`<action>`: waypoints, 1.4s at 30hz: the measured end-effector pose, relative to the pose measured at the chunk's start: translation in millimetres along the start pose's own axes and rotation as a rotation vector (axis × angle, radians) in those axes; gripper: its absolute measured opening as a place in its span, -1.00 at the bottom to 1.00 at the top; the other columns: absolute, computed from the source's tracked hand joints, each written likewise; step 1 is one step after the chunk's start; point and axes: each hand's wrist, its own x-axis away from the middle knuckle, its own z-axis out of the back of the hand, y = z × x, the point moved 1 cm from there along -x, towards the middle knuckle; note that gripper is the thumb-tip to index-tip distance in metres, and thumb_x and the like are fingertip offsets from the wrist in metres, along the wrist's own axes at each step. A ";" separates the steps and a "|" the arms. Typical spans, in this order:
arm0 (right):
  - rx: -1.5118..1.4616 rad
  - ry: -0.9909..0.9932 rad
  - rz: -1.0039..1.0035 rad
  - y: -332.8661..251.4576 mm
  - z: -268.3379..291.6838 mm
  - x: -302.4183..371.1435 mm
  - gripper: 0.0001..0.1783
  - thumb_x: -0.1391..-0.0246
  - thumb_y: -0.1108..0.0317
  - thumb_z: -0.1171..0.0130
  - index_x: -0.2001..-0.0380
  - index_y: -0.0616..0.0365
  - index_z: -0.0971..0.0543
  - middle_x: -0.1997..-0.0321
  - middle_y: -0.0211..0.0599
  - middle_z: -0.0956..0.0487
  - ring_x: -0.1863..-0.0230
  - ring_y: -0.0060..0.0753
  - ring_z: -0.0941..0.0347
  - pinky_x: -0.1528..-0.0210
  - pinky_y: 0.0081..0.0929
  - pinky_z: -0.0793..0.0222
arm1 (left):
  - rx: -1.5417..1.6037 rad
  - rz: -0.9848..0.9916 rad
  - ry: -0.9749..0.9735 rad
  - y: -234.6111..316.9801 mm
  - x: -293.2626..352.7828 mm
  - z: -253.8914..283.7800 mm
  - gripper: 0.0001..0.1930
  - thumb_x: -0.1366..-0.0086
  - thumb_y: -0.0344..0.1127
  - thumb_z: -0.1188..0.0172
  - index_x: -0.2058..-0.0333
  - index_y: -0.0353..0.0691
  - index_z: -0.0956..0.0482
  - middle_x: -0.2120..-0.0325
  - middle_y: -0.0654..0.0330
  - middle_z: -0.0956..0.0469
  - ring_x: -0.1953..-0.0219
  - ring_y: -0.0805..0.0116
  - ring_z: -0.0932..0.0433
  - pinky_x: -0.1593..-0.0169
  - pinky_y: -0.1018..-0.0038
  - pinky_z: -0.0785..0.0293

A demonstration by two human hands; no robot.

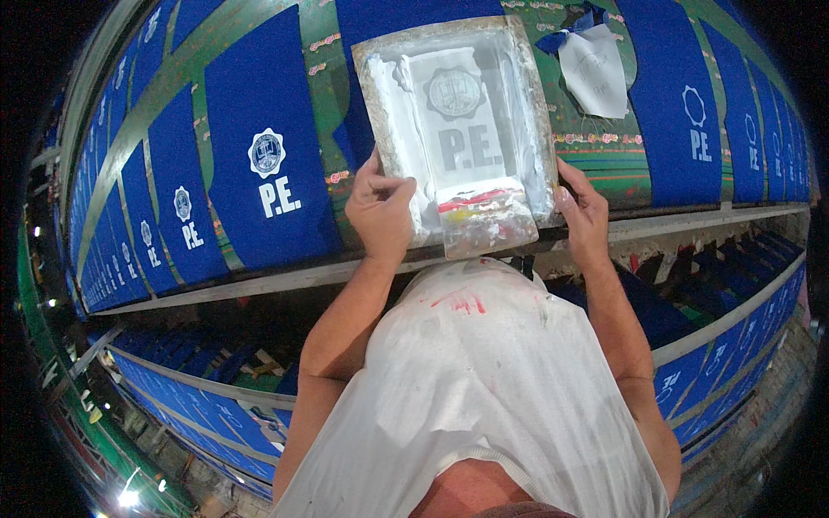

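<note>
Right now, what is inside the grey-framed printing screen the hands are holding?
Inside the grey-framed printing screen lies white ink along its sides, and a paint-smeared squeegee rests at the near end. The blue cloth beneath shows only dimly through the mesh.

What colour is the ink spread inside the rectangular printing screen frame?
White, smeared across the mesh of the rectangular printing screen frame, with small red and yellow streaks at its near edge. Head view shows it best.

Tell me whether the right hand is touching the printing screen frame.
Touching. The head view shows the right hand with its fingers wrapped onto the right edge of the screen frame, no gap visible.
</note>
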 end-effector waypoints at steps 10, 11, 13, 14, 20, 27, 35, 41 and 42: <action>0.630 -0.367 0.648 -86.5 -31.9 34.2 -0.54 -0.27 0.33 -0.40 -0.22 0.19 -0.71 -0.35 -0.04 -0.66 -0.37 0.11 -0.60 -0.40 0.03 -0.56 | -0.047 -0.021 -0.012 -0.1 0.4 0.4 -0.80 -0.19 -0.68 -0.49 0.38 -0.31 -0.63 -0.39 -0.30 -0.62 -0.35 0.10 -0.68 -0.34 0.27 -0.58; 0.697 -0.382 0.667 -87.1 -38.2 35.0 -0.53 -0.26 0.34 -0.39 -0.22 0.18 -0.71 -0.34 -0.07 -0.66 -0.36 0.10 -0.60 -0.39 0.03 -0.57 | -0.056 -0.024 -0.015 -3.3 1.2 2.1 -0.80 -0.20 -0.67 -0.49 0.38 -0.31 -0.63 -0.40 -0.30 -0.62 -0.35 0.09 -0.68 -0.34 0.27 -0.58; 0.833 -0.411 0.716 -88.7 -48.2 32.0 -0.51 -0.24 0.35 -0.35 -0.23 0.16 -0.71 -0.30 -0.12 -0.68 -0.35 0.08 -0.61 -0.38 0.05 -0.57 | -0.069 -0.039 -0.012 -6.5 -0.8 3.4 -0.80 -0.20 -0.66 -0.50 0.37 -0.30 -0.62 -0.40 -0.30 -0.61 -0.35 0.08 -0.68 -0.34 0.27 -0.58; 0.849 -0.408 0.718 -94.1 -49.8 29.9 -0.52 -0.23 0.37 -0.34 -0.22 0.16 -0.72 -0.28 -0.12 -0.68 -0.33 0.08 -0.61 -0.37 0.04 -0.58 | -0.101 -0.047 -0.025 -7.8 0.0 3.6 -0.80 -0.20 -0.66 -0.50 0.33 -0.31 -0.64 -0.41 -0.29 -0.60 -0.35 0.08 -0.67 -0.35 0.26 -0.58; 0.887 -0.456 0.646 -118.4 -63.2 8.8 -0.56 -0.19 0.42 -0.31 -0.15 0.18 -0.72 -0.20 -0.14 -0.71 -0.25 0.06 -0.66 -0.31 -0.01 -0.58 | -0.315 -0.109 -0.128 7.7 -3.1 8.2 -0.48 -0.18 -0.58 -0.54 -0.15 -0.34 -0.69 -0.48 -0.23 -0.51 -0.41 -0.02 -0.59 -0.42 0.16 -0.53; 0.851 -0.455 0.540 -124.4 -52.6 16.5 -0.50 -0.14 0.54 -0.27 -0.18 0.15 -0.72 -0.21 -0.14 -0.73 -0.28 0.06 -0.66 -0.34 0.01 -0.57 | -0.947 -0.486 -0.447 61.5 -52.9 16.1 -0.36 -0.38 -0.22 -0.47 -0.38 -0.33 -0.62 -0.55 -0.13 -0.43 -0.49 -0.17 -0.43 -0.52 -0.06 -0.35; 0.880 -0.342 0.663 -81.0 -69.0 16.4 -0.43 -0.08 0.61 -0.25 -0.20 0.10 -0.73 -0.33 -0.10 -0.68 -0.37 0.10 -0.63 -0.41 0.04 -0.56 | -1.103 -0.469 -0.519 51.0 -63.4 13.5 -0.51 -0.35 -0.37 -0.21 -0.22 -0.44 -0.67 -0.40 -0.09 -0.61 -0.02 -0.05 -0.80 -0.10 0.10 -0.75; 0.859 -0.260 0.764 -71.5 -80.3 -78.9 -0.32 -0.01 0.73 -0.21 -0.23 0.09 -0.74 -0.31 -0.10 -0.69 -0.34 0.14 -0.63 -0.38 0.07 -0.56 | -1.146 -0.436 -0.526 66.5 -64.1 5.2 -0.59 -0.39 -0.37 -0.21 -0.16 -0.38 -0.71 -0.38 -0.07 -0.61 0.26 0.01 -0.82 0.12 0.11 -0.78; 0.864 -0.254 0.765 -73.7 -83.6 -95.7 -0.31 0.00 0.75 -0.20 -0.23 0.09 -0.74 -0.31 -0.09 -0.71 -0.34 0.15 -0.64 -0.38 0.06 -0.56 | -1.154 -0.400 -0.555 70.0 -65.2 4.1 -0.59 -0.38 -0.37 -0.22 -0.15 -0.38 -0.71 -0.40 -0.06 -0.59 0.27 0.01 -0.82 0.13 0.10 -0.78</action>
